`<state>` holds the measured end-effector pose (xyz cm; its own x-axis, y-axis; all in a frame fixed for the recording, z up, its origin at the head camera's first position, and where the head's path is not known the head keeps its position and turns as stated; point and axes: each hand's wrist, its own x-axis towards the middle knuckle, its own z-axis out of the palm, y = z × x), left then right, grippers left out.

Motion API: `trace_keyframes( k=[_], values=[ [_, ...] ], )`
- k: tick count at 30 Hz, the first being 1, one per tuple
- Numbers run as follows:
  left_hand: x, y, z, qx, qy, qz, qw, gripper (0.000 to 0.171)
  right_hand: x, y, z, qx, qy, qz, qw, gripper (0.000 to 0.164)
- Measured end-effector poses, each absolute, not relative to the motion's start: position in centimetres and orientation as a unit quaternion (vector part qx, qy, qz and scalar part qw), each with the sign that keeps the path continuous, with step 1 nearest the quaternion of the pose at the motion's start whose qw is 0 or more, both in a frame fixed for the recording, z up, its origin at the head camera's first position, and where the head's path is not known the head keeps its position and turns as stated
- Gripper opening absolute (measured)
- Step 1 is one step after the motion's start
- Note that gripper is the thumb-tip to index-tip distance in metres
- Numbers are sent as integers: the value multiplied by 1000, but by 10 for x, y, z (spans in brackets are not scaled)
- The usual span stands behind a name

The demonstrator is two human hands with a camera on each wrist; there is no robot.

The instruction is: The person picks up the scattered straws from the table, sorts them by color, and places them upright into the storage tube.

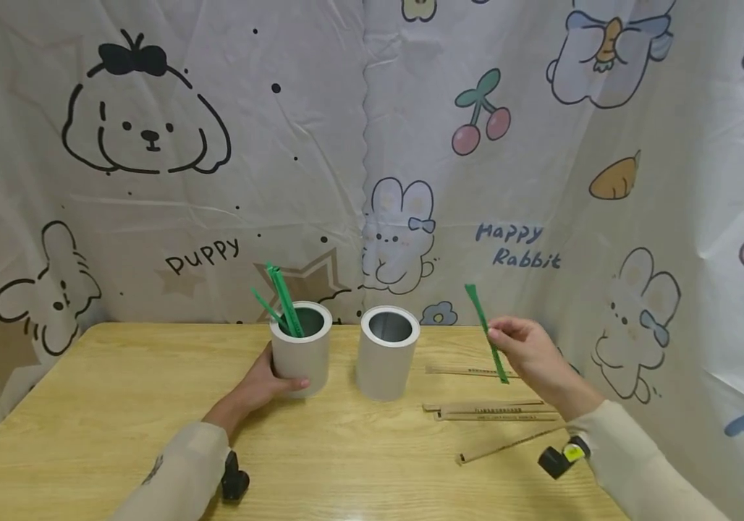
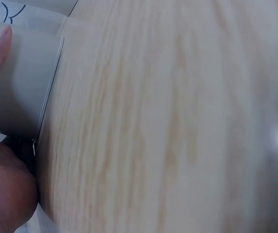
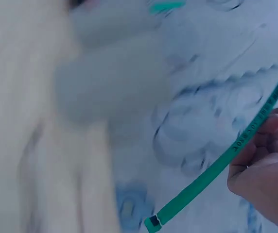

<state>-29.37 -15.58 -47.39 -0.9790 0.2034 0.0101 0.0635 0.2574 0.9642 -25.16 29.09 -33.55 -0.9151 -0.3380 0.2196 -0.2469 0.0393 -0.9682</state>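
My left hand (image 1: 261, 382) grips the left white cylindrical cup (image 1: 303, 360), its thumb lying across the front wall. Several green wrapped straws (image 1: 287, 300) lean out over that cup's rim. Up in the air at the right, my right hand (image 1: 535, 356) pinches one long green wrapped straw (image 1: 479, 305) between thumb and fingers. Dark print runs along this straw (image 3: 207, 180) in the right wrist view, with a black mark near its end. A second white cup (image 1: 385, 369) stands upright between the hands, and no straws rise above its rim.
Several brown wrapped straws (image 1: 499, 417) lie on the wooden table (image 1: 346, 456) below and beside the right hand. Behind the table hangs a pale printed cloth (image 1: 320, 181), which also runs along both sides.
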Motion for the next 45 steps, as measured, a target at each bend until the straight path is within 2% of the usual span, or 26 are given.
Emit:
trace_keyframes(
  k=[5, 10, 17, 25, 32, 37, 45],
  values=[
    [-290, -156, -476, 83, 790, 606, 50, 106, -274, 229, -307, -196, 582, -788, 34, 20],
    [-289, -153, -481, 92, 782, 615, 48, 104, -291, 166, -293, -175, 500, -848, 22, 17],
    [-289, -147, -482, 88, 783, 614, 49, 105, -309, 97, -293, -144, 467, -872, 24, 36],
    [-294, -145, -480, 91, 786, 609, 53, 106, -326, 42, -305, -109, 467, -878, 4, 34],
    [-296, -146, -482, 91, 784, 612, 50, 103, -326, 27, -326, -98, 562, -821, 29, 12],
    [-296, -149, -480, 91, 787, 609, 45, 104, -321, 42, -326, -132, 661, -737, 38, 29],
    [-295, -155, -477, 91, 787, 609, 37, 105, -313, 75, -323, -179, 734, -653, 46, 32]
  ],
)
